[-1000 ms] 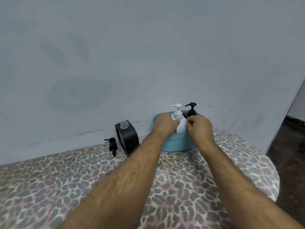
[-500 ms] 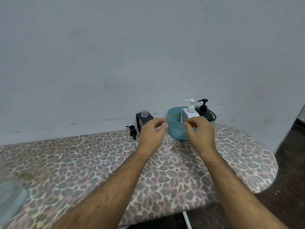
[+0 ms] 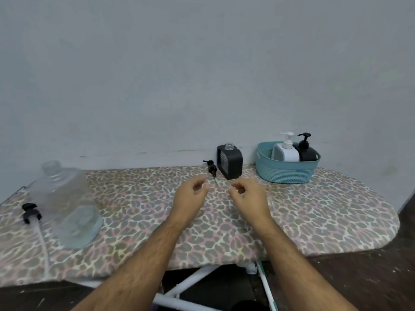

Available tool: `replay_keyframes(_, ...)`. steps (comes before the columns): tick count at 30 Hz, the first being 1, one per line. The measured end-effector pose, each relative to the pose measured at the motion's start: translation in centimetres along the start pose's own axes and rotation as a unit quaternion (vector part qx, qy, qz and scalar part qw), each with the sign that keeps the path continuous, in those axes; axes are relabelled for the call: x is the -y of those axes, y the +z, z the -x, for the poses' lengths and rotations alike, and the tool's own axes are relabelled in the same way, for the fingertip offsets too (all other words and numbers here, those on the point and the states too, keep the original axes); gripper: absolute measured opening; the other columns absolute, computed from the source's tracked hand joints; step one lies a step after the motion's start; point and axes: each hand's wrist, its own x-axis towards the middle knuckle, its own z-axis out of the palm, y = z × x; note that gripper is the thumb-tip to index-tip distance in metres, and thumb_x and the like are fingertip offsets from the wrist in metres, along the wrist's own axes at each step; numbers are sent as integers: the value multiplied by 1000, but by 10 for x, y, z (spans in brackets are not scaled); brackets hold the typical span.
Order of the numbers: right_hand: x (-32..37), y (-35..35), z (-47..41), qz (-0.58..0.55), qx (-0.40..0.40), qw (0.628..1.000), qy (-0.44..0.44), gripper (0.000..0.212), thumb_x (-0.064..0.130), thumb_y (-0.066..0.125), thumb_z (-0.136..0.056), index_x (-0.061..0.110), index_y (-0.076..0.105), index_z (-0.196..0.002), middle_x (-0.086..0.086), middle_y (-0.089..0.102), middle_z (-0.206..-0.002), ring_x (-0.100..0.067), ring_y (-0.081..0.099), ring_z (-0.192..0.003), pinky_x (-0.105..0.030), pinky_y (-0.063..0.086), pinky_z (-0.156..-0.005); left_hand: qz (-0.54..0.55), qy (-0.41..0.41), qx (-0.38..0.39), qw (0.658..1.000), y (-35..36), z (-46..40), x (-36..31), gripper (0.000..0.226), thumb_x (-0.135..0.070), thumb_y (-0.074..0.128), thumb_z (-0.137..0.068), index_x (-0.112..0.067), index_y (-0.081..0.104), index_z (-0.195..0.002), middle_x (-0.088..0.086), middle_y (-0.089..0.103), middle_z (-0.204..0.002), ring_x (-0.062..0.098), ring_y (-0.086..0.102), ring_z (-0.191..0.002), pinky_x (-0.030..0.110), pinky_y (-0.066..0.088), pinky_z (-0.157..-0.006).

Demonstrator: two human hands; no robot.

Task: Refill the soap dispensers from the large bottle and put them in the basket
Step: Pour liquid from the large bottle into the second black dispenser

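A teal basket stands at the back right of the ironing board and holds a white dispenser and a black dispenser, both with pumps on. Left of it stands an uncapped black square dispenser, its black pump lying beside it on the board. The large clear bottle stands uncapped at the left, with a little pale liquid at the bottom. My left hand and my right hand hover empty over the board's middle, fingers loosely curled and apart.
The board has a leopard-print cover and a rounded right end. A black pump with a long white tube lies at the far left. A pale wall runs behind. White metal legs and dark floor show below the front edge.
Both hands have let go of the white dispenser in the basket and drawn back to the board's middle. The view has pulled back and swung left, bringing the large bottle into sight.
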Motion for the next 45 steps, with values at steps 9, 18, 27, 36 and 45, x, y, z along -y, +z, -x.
replay_keyframes(9,-1,19,-9,-23,6,997,77,27,31,70,-90,20,68,-114,5,64,-106,-5,57,-87,-22,46,-81,9,-17,13,1000,-8,-16,14,41,-29,61,-96,-17,56,-134,-3,62,-131,7,59,-112,29,51,-97)
replay_keyframes(18,-18,26,-70,-60,-55,990,119,68,36,79,-81,18,45,-137,-1,54,-131,-14,56,-109,-32,47,-94,49,-15,40,998,27,-98,-7,52,-30,60,-96,-13,47,-143,1,53,-143,11,54,-121,27,44,-98)
replay_keyframes(27,-34,48,-108,-95,-4,991,95,70,33,80,-78,18,42,-135,9,53,-107,-12,53,-97,-25,40,-78,59,-26,59,996,56,-157,-11,57,-27,59,-97,-9,40,-148,1,44,-151,13,45,-135,16,33,-94)
replay_keyframes(36,-34,33,-89,-137,-39,984,105,48,23,77,-80,21,52,-121,18,59,-94,-5,59,-88,-17,41,-68,101,-3,61,993,57,-138,-15,52,-24,64,-94,-13,48,-142,-1,54,-142,12,51,-128,32,45,-106)
replay_keyframes(45,2,-7,-33,-199,8,977,76,43,13,75,-76,28,53,-110,13,64,-98,0,61,-89,-18,46,-69,132,17,48,990,11,-65,-23,64,-22,74,-86,-14,46,-143,-3,55,-138,9,55,-122,35,49,-103)
